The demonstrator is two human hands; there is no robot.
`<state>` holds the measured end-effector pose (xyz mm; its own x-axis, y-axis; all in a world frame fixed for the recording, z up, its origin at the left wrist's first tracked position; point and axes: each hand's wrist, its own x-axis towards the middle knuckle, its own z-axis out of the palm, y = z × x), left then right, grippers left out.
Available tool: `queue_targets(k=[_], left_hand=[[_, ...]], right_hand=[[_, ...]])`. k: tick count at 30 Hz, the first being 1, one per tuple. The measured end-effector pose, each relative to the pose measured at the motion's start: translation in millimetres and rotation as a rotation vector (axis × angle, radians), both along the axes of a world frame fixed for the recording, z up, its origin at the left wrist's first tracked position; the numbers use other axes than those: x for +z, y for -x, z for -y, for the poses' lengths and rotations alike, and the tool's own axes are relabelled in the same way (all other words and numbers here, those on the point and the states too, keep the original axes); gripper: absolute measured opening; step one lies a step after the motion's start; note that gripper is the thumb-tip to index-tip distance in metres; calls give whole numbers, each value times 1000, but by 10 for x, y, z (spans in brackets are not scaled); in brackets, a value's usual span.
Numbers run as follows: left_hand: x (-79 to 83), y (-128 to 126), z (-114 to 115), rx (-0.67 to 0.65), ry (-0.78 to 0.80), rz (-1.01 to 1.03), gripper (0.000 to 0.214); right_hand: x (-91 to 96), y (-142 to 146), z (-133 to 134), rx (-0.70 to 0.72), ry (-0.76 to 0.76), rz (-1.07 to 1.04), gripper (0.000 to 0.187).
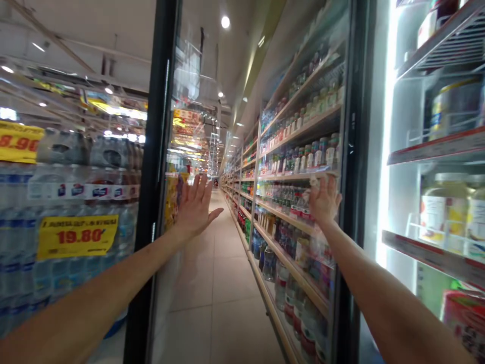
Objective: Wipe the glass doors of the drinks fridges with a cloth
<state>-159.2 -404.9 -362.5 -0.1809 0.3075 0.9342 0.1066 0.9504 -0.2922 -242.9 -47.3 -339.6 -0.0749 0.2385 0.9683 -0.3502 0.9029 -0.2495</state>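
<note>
A glass cooler door stands swung open in front of me, with a black frame on both sides. My left hand is spread flat at the left part of the glass, palm forward and thumb out to the right; it holds nothing. Higher on the right part of the pane, my right hand presses a pale cloth to the glass. Only the cloth's edges show around the fingers; the rest is hidden under the hand.
Lit cooler shelves with bottles and jars are close on the right. On the left stand stacked packs of bottled water with a yellow price sign. Through the glass, a tiled aisle floor runs beside long drink shelves.
</note>
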Motion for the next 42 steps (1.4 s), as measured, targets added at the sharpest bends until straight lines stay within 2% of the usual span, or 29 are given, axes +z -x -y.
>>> queue_targets(k=[1,2,3,5,7,9,10,11,12,13,15,16,18,20,21,22,23,24,25,26,29,31,33,35,37,39,41,42], left_hand=[[-15,0,-24,-2,-12,-8,78],[-28,-3,-41,-3,-17,-13,78],[-37,-8,-51,0,-17,-15,78],[-43,-17,-51,9,-9,-25,77],[-42,-20,-38,17,-2,-39,77],[-43,-16,-27,22,-2,-52,77],[-44,-12,-26,25,-4,-49,77],[-46,-8,-28,28,-8,-43,76],[-49,-5,-35,29,-13,-34,75],[-54,-3,-47,28,-19,-26,73],[-70,-2,-89,21,-36,-19,74],[-87,-3,-121,19,-46,-21,76],[-143,-8,-200,14,-50,-23,84],[-229,-11,-282,-7,-17,-9,90],[-278,-11,-317,-21,3,-2,91],[-326,-11,-345,-33,16,0,91],[-369,-11,-364,-41,23,-1,90],[-407,-10,-377,-43,23,-3,89],[-438,-9,-384,-40,19,-3,88],[-465,-8,-389,-38,22,3,87],[-538,2,-422,-31,37,18,88],[-590,14,-462,-27,33,17,88],[-643,23,-498,-28,25,16,88],[-692,20,-509,-36,29,19,86],[-745,1,-496,-45,45,27,83],[-811,-27,-479,-43,58,49,81],[-893,-50,-479,-31,71,78,83],[-936,-55,-487,-24,75,91,83]], right_hand=[[-27,19,-51,-8,98,-6,59],[-61,22,-4,-7,133,-21,61],[-94,8,128,3,103,-37,61],[-142,-52,537,44,-110,-58,55],[-158,-122,875,106,-431,-74,49],[-163,-149,884,139,-654,-79,46],[-168,-134,744,133,-651,-74,46],[-174,-102,531,113,-574,-65,47],[-181,-57,279,81,-438,-56,49],[-190,-6,28,33,-166,-32,49],[-220,80,-315,-11,34,-25,56],[-247,103,-352,-23,83,-26,58],[-329,96,-137,-21,55,-39,58],[-444,29,319,5,-82,-51,54],[-507,-18,547,31,-216,-59,51],[-571,-65,726,67,-427,-75,49],[-631,-105,829,94,-589,-94,47],[-685,-131,843,109,-701,-110,46],[-730,-138,774,107,-734,-118,45],[-763,-127,640,84,-672,-114,44],[-817,-31,181,-39,-210,-75,48],[-868,-3,128,-76,-35,-98,52],[-975,-41,354,-57,-89,-131,53],[-1128,-113,678,7,-324,-127,50],[-1287,-174,829,69,-536,-113,46],[-1409,-181,657,86,-578,-114,49],[-1471,-120,250,32,-398,-123,55],[-1480,-74,39,-8,-256,-129,56]])
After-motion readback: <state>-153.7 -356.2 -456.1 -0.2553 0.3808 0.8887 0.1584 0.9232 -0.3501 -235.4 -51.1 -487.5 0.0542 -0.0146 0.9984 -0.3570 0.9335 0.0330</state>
